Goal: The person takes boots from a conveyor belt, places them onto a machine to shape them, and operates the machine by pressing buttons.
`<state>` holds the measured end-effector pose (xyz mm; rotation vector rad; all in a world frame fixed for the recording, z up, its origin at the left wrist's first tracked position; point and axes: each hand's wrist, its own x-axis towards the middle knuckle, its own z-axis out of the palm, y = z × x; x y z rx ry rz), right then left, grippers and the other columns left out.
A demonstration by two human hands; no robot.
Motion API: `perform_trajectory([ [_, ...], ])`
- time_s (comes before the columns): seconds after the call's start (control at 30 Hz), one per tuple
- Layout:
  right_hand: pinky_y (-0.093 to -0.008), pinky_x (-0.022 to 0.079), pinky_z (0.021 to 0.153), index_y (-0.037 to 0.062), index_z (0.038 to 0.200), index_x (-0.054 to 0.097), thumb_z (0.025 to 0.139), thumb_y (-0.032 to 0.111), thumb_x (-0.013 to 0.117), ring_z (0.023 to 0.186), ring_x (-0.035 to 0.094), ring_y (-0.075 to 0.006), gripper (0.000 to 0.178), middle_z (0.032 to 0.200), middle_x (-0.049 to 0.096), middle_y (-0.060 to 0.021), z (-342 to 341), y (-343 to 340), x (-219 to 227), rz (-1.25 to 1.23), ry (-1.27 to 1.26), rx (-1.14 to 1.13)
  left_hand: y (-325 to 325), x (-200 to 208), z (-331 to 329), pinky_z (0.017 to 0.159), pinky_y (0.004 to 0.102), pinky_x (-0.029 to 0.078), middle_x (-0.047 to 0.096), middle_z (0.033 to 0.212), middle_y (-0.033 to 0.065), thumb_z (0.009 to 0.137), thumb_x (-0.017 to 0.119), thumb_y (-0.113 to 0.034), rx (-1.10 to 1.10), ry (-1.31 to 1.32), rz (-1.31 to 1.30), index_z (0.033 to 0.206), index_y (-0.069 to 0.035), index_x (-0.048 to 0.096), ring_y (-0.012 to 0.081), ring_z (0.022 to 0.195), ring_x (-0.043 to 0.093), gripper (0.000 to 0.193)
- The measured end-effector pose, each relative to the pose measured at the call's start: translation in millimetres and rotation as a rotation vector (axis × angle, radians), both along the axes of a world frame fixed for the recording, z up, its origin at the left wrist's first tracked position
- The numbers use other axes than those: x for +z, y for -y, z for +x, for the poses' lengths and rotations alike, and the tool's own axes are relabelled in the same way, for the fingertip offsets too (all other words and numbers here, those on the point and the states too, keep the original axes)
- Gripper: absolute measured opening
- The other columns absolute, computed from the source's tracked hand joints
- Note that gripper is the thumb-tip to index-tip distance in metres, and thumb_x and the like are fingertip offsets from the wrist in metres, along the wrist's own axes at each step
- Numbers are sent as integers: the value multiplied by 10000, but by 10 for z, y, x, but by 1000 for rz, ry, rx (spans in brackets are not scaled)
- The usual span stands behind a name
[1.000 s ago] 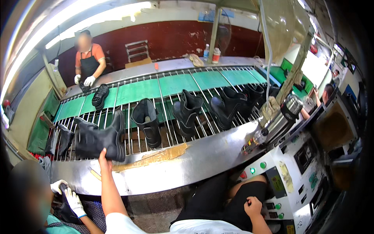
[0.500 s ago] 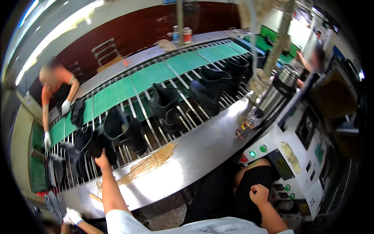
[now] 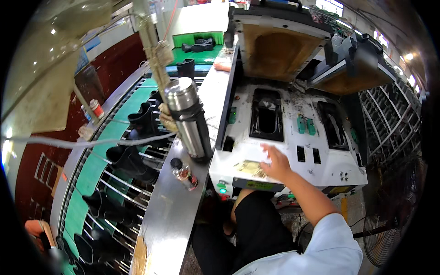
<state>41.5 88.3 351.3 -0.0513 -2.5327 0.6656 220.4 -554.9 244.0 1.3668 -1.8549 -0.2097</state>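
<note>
Right hand (image 3: 276, 166) is hovering empty, fingers loosely parted, over the white machine (image 3: 293, 142), right of the metal table (image 3: 167, 220); left hand is lying out of view, its hold untellable. Good practice is keeping fingers clear of the raised lid (image 3: 282, 48).

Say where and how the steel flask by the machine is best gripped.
Perhaps grip the steel flask around its cylindrical body, below the dark collar, from the right, nearer the right hand: cloth and post crowd its left, and a bottle stands before it.
</note>
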Motion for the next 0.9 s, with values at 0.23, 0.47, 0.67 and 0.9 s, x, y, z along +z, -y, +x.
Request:
perform_trajectory([
  [0.23, -434, 489, 878, 109, 1165, 618, 792, 239, 658, 1110, 528, -325, 398, 1169, 578, -123, -1648, -1516, 31, 52, -85, -602, -255, -153, 16, 798, 449, 525, 618, 1042, 279, 805, 627, -221, -109, 252, 135, 1081, 79, 593, 391, 896, 627, 409],
  [0.47, -439, 477, 918, 106, 1065, 703, 815, 196, 650, 1098, 548, -355, 271, 1206, 604, -154, -2387, -1967, -567, 81, 43, -750, -21, -467, 374, 737, 476, 512, 625, 859, 265, 814, 585, -262, -30, 413, -34, 915, 91, 582, 418, 800, 617, 366],
  [0.67, -407, 491, 932, 120, 1148, 661, 852, 75, 573, 1185, 509, -332, 311, 1324, 523, -137, -2095, -2175, -493, 201, 270, -786, -87, -339, 30, 774, 454, 536, 602, 1109, 258, 802, 641, -273, -178, 1032, -120, 1129, 13, 608, 372, 947, 624, 435],
  [0.9, -432, 465, 931, 113, 1204, 600, 786, 130, 623, 1119, 526, -338, 419, 1230, 552, -123, -1785, -1570, -165, 280, -56, -634, 223, -605, 264, 777, 437, 542, 624, 1083, 241, 830, 619, -253, -121, 980, -23, 1117, -6, 630, 339, 982, 632, 379],
])
